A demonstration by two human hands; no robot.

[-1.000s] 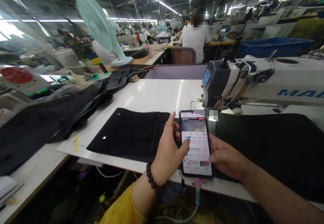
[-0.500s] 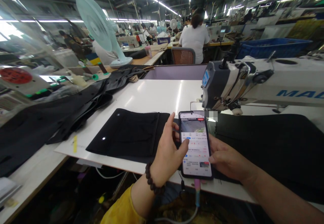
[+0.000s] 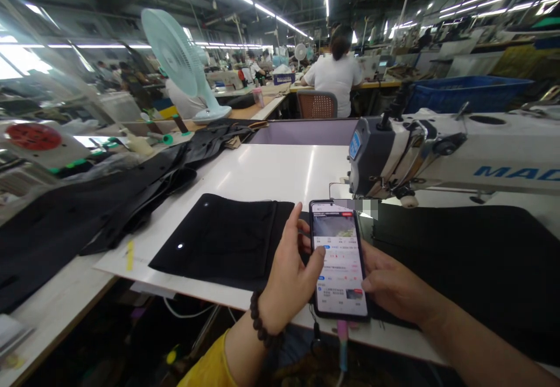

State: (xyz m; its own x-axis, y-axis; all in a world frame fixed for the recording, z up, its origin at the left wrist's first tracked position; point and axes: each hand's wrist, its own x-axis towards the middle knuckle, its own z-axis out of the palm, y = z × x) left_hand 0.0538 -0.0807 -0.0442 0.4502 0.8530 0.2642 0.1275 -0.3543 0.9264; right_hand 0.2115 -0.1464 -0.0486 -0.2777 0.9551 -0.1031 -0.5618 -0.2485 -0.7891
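Observation:
A smartphone [image 3: 339, 261] with a lit screen stands upright over the table's front edge, a cable plugged into its bottom. My left hand [image 3: 289, 273], a bead bracelet on its wrist, wraps the phone's left side and its thumb rests on the screen. My right hand [image 3: 391, 285] cups the phone's right side from behind. A flat black fabric panel [image 3: 227, 235] with two small snaps lies on the white table [image 3: 280, 168] just left of the phone. More black fabric [image 3: 464, 253] spreads under the sewing machine [image 3: 437, 150] to the right.
A heap of black garments [image 3: 109, 194] covers the left bench. A pale green fan [image 3: 184, 63] stands behind it. A person in a white top [image 3: 336, 77] sits at a far table on a brown chair. A blue bin [image 3: 464, 86] is at back right.
The view tilted up slightly, so phone and hands sit a little lower in the picture. My left thumb has shifted a bit on the screen; both hands keep hold of the phone.

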